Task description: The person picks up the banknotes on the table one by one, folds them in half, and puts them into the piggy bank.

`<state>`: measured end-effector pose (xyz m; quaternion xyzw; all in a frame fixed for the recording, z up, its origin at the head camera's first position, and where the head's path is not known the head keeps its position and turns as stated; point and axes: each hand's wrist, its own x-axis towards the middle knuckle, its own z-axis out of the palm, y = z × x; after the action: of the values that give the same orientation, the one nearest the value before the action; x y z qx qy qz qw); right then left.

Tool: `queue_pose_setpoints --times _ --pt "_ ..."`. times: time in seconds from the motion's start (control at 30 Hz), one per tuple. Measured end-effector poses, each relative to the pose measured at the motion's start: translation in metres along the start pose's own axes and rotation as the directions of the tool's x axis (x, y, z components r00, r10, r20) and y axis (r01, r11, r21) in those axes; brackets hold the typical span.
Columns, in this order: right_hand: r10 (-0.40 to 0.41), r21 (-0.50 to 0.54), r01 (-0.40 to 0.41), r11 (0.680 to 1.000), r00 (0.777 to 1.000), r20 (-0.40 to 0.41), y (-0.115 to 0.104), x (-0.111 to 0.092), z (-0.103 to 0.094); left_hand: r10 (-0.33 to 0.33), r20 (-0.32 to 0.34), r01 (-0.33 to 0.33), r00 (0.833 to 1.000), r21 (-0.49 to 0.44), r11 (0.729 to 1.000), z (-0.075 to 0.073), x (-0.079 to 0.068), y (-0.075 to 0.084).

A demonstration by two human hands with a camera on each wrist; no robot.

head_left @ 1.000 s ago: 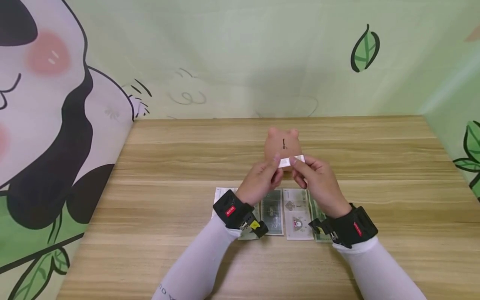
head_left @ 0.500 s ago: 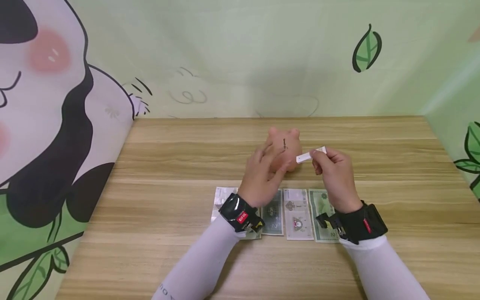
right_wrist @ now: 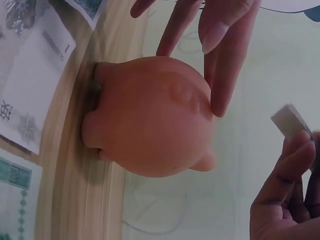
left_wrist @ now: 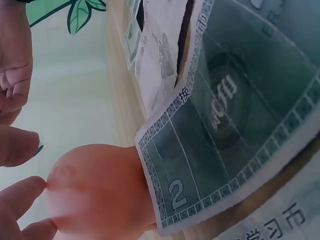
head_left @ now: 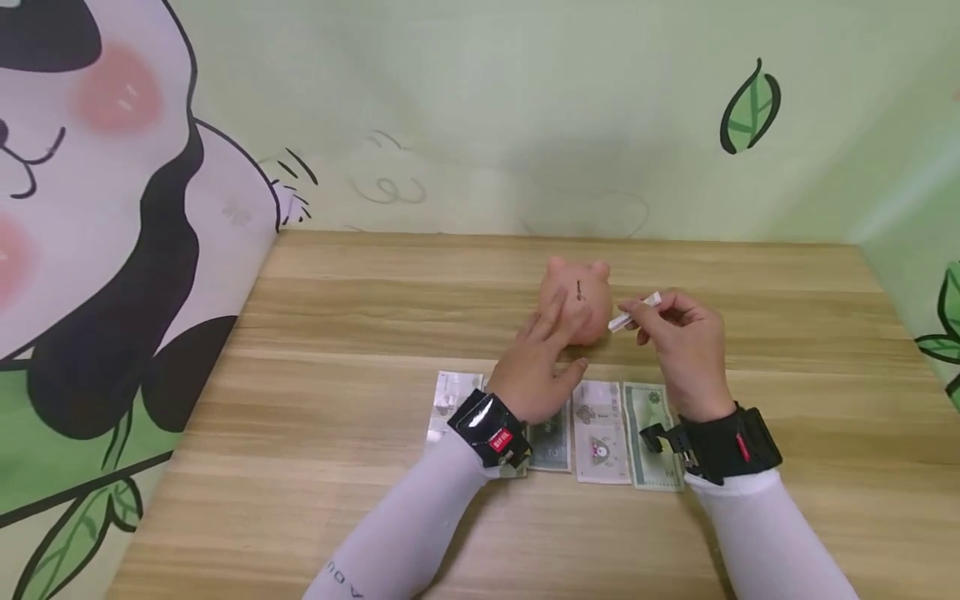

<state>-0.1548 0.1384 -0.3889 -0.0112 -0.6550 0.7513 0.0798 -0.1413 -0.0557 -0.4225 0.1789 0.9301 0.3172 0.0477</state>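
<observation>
A pink piggy bank [head_left: 594, 315] with a dark slot in its top stands on the wooden table. My left hand [head_left: 534, 367] rests on its near left side, the fingers fairly straight; in the right wrist view fingertips touch the bank's round body [right_wrist: 145, 120]. To the right of the bank, my right hand [head_left: 688, 346] pinches a narrow folded banknote [head_left: 617, 323] between thumb and fingers. That banknote [right_wrist: 289, 120] is held up, apart from the bank. Below my hands, several play banknotes [head_left: 602, 446] lie in a row, partly covered by my left hand and wrist.
A green note [head_left: 658, 442] forms the right end of the row. Behind the table [head_left: 360, 317] hangs a pale green cloth [head_left: 465, 108] printed with a panda and leaves. Black camera straps [head_left: 731, 442] sit on both wrists.
My left hand has let go of the folded banknote and settled on the piggy bank. My right hand has moved right with the banknote, whose angle has steepened.
</observation>
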Motion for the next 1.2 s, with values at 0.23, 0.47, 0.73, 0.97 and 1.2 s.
queue_pose_setpoints --times 0.23,0.47,0.73,0.97,1.2 --pt "-0.016 -0.142 0.029 0.990 0.995 0.094 -0.004 0.024 0.005 0.021 0.010 -0.022 1.000 0.019 1.000 0.001 0.000 -0.005" --pt "-0.009 -0.308 0.071 0.949 0.980 0.199 -0.001 0.049 0.017 0.035 0.013 -0.035 0.999 0.020 0.999 0.000 -0.001 -0.005" --pt "0.024 -0.417 0.060 0.907 0.981 0.194 0.003 0.060 0.028 0.040 0.005 -0.040 0.999 0.021 0.999 0.001 -0.003 -0.006" --pt "-0.047 -0.509 0.134 0.850 0.982 0.181 0.012 0.066 0.034 0.044 0.001 -0.044 0.999 0.034 0.998 0.002 -0.003 -0.007" --pt "-0.099 -0.558 0.175 0.811 0.981 0.165 0.012 0.065 0.039 0.036 0.014 -0.037 0.999 0.057 0.998 0.000 -0.002 -0.007"
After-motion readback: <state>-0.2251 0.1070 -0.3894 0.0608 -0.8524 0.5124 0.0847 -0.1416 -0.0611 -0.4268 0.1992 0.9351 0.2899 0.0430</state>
